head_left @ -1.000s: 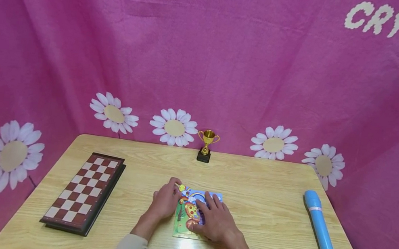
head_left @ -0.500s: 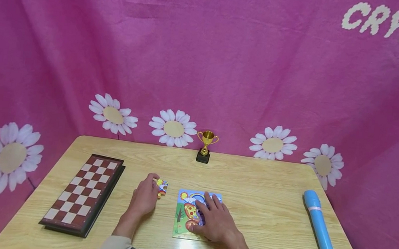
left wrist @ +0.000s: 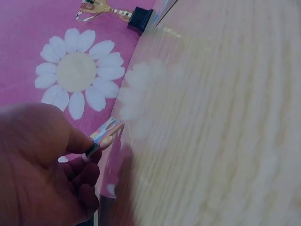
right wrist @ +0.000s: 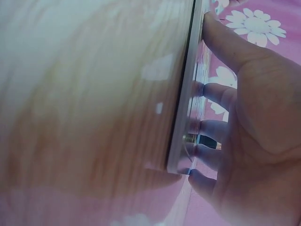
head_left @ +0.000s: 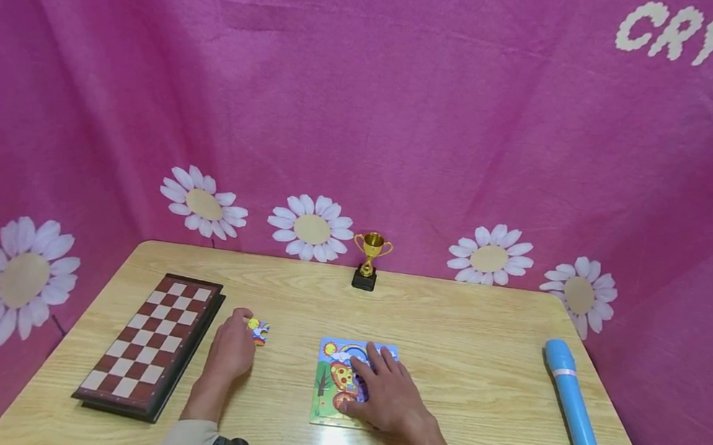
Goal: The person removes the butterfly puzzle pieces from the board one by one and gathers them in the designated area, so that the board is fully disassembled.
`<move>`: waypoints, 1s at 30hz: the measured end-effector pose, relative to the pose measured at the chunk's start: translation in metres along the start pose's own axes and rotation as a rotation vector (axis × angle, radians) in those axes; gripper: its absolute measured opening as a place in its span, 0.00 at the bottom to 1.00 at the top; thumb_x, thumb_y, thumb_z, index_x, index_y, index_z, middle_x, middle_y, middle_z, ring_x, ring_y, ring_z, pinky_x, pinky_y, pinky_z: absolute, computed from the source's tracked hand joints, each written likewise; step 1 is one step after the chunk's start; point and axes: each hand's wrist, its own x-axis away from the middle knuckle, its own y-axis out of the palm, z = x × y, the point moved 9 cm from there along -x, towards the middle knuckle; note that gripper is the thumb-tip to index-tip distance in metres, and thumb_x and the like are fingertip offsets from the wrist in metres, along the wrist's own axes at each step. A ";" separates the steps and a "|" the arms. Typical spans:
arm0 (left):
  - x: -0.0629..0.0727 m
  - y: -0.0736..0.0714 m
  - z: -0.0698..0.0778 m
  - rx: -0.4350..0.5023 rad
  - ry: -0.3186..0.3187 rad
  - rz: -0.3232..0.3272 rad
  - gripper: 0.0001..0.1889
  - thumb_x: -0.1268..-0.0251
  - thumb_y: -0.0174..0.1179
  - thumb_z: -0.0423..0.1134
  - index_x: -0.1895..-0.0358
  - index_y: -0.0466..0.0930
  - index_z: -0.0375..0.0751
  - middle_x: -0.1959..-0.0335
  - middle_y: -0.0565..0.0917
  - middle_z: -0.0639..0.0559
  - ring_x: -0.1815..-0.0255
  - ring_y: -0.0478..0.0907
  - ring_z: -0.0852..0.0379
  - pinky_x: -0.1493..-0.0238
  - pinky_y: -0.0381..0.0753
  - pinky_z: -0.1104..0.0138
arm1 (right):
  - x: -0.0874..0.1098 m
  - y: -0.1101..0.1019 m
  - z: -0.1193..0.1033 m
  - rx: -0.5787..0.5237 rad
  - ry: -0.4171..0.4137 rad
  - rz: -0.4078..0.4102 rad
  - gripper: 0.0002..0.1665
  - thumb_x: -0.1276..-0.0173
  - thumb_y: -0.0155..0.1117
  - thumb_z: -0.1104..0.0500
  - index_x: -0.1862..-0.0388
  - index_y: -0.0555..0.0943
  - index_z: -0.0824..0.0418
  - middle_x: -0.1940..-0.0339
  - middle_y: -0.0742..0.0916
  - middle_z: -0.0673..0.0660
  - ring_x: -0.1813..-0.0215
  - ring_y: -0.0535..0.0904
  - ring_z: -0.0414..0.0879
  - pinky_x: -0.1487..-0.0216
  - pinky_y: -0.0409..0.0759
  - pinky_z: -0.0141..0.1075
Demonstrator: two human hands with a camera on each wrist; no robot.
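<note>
A small colourful jigsaw piece [head_left: 259,330] with a yellow sun picture is pinched by my left hand [head_left: 231,347], left of the middle of the table. Seen from the left wrist, the jigsaw piece [left wrist: 108,131] sits between thumb and fingers, standing above the wooden surface. My right hand [head_left: 389,398] rests with spread fingers on a flat picture puzzle board [head_left: 325,395], covering much of its right side. The uncovered part shows a sun, a rainbow, a tree and a pizza slice. In the right wrist view, the fingertips touch the top of the board [right wrist: 181,127].
A folded chessboard [head_left: 148,342] lies on the left of the wooden table [head_left: 486,352]. A small gold trophy cup [head_left: 368,260] stands at the back edge. On the right lies a big blue pen-shaped object [head_left: 574,416]. Pink flowered cloth [head_left: 368,108] hangs behind.
My left hand has moved away from the puzzle board to the left, carrying the jigsaw piece with it. The right hand has stayed on the board.
</note>
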 end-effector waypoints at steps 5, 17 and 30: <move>-0.001 -0.005 -0.010 0.002 -0.037 0.009 0.19 0.30 0.40 0.30 0.38 0.63 0.36 0.47 0.74 0.32 0.47 0.73 0.38 0.45 0.72 0.48 | -0.001 0.001 0.000 0.006 0.002 -0.006 0.48 0.41 0.56 0.26 0.27 0.64 0.48 0.21 0.59 0.60 0.21 0.52 0.60 0.28 0.57 0.58; -0.002 -0.006 -0.024 -0.023 -0.097 0.025 0.21 0.31 0.39 0.30 0.36 0.62 0.37 0.46 0.69 0.29 0.47 0.69 0.37 0.39 0.68 0.47 | 0.000 0.000 0.001 -0.012 0.005 0.004 0.48 0.41 0.57 0.27 0.27 0.65 0.48 0.21 0.59 0.60 0.22 0.53 0.61 0.27 0.56 0.57; 0.012 -0.003 0.004 -0.009 0.049 0.092 0.19 0.29 0.47 0.34 0.37 0.65 0.40 0.46 0.69 0.34 0.44 0.68 0.38 0.50 0.70 0.48 | 0.000 0.000 0.001 -0.022 0.010 0.002 0.48 0.41 0.57 0.26 0.27 0.65 0.48 0.21 0.59 0.60 0.22 0.52 0.61 0.27 0.56 0.58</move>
